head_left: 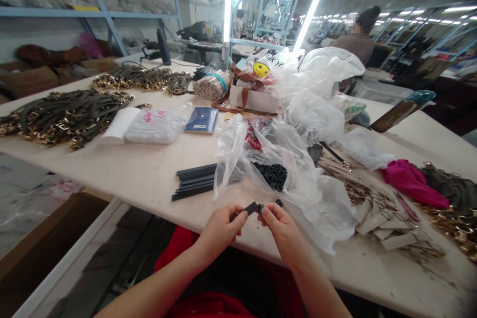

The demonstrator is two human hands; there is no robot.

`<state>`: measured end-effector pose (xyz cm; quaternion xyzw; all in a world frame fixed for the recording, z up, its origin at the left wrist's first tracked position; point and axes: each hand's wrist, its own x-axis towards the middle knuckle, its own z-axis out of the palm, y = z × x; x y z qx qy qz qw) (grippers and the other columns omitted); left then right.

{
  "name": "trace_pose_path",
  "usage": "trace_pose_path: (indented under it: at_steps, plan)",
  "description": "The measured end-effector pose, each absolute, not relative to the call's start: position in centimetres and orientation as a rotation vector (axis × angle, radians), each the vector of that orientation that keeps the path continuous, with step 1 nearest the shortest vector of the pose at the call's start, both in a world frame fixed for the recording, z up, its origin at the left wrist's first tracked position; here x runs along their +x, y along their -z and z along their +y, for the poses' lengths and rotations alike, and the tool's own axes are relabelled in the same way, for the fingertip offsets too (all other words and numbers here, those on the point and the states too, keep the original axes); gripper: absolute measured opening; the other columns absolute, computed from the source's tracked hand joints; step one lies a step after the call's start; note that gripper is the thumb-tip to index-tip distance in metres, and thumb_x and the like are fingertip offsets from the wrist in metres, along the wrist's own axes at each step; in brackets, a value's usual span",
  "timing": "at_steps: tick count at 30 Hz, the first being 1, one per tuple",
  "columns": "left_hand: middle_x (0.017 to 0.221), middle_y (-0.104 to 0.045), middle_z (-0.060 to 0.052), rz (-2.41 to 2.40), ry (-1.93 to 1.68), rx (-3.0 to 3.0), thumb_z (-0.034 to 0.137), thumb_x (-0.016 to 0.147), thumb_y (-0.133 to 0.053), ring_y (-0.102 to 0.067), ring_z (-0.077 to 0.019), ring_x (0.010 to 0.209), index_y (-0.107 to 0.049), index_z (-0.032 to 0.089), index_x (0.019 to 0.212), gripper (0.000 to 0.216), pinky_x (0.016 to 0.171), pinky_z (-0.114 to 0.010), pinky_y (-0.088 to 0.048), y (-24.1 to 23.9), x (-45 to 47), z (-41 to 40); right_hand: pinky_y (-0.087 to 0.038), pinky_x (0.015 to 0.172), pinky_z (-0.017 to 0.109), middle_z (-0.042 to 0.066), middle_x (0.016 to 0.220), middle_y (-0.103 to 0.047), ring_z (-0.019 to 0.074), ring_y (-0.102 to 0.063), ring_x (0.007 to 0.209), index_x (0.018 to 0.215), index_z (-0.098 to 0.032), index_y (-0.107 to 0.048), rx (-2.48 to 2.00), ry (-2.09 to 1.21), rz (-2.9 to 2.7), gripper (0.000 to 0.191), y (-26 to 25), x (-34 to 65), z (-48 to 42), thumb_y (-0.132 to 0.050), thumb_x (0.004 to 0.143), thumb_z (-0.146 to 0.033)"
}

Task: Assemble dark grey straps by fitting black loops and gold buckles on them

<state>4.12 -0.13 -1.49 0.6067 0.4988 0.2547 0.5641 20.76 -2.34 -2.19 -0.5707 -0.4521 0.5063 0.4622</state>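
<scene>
My left hand (222, 223) pinches a dark strap (251, 207), its flat end sticking out past the thumb to the right. In my right hand (278, 223) a small black ring (260, 207) is held between thumb and fingertips, right by the end of the strap. Whether ring and strap touch I cannot tell. Just beyond my hands lies a stack of dark strips (196, 181), partly under a clear plastic bag (231, 149). A heap of black rings (275, 175) shows at the mouth of that bag.
Bundles of dark straps with gold clasps (70, 114) lie at the left on the table (149, 174). Behind sit a blue booklet (201, 119) and a plastic-wrapped packet (156, 125). Beige strips (387, 218) and a magenta cloth (415, 183) are at right. A person (357, 39) is farther back.
</scene>
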Motion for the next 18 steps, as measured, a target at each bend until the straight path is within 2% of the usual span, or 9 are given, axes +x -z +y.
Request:
trace_pose_path:
  at_steps: [4,10,18]
  plan:
    - [0.049,-0.046,0.007,1.147,-0.542,1.470,0.041,0.082,-0.044,-0.043,-0.0073,0.042,-0.055,0.016,0.075,0.028,0.043,-0.017,-0.033,1.3,4.3,-0.4,-0.040,0.061,0.026,-0.002,0.062,-0.053,0.0132,-0.049,0.061,0.071,-0.018,-0.055,-1.373,-1.218,-1.008,0.026,2.8,20.1,-2.9,-0.060,0.075,-0.044]
    - [0.045,-0.046,0.007,1.160,-0.343,1.482,0.039,0.079,-0.045,-0.042,-0.0081,0.037,-0.051,0.018,0.069,0.024,0.038,-0.017,-0.030,1.3,4.0,-0.3,-0.043,0.063,0.028,0.001,0.071,-0.061,0.0150,-0.053,0.063,0.087,-0.018,-0.063,-1.416,-1.180,-1.129,0.028,3.5,20.5,-2.8,-0.062,0.072,-0.041]
    - [0.049,-0.043,0.007,1.224,-0.551,1.476,0.035,0.081,-0.043,-0.041,-0.0085,0.045,-0.053,0.017,0.068,0.025,0.047,-0.019,-0.031,1.5,5.0,-1.3,-0.040,0.060,0.025,-0.003,0.059,-0.054,0.0125,-0.048,0.060,0.082,-0.019,-0.066,-1.343,-1.270,-0.797,0.025,3.8,19.4,-3.4,-0.066,0.070,-0.041]
